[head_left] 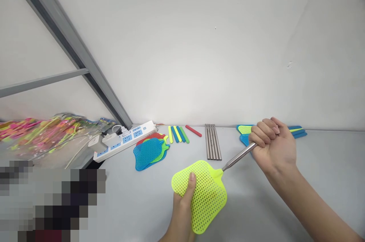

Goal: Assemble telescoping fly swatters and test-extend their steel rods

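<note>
My left hand (184, 204) grips a yellow-green perforated fly swatter head (209, 198), thumb on top and the other fingers hidden beneath. A metal rod (239, 156) runs from the head's neck up to the right. Around the rod's far end my right hand (272, 145) is closed in a fist. Behind that fist lie swatters with blue and yellow-green heads (244, 130) and blue and yellow handles (298, 132). Several loose metal rods (213, 143) rest side by side at mid-table. Left of them are coloured handle sleeves (178, 134) and a red one (193, 130).
Blue, green and red swatter heads (149, 152) are piled at the left of the grey table (125, 196). A white power strip (127, 141) with plugs and cables lies beside them. Bagged colourful items (48, 132) sit beyond a grey metal frame (85, 56). A white wall stands behind.
</note>
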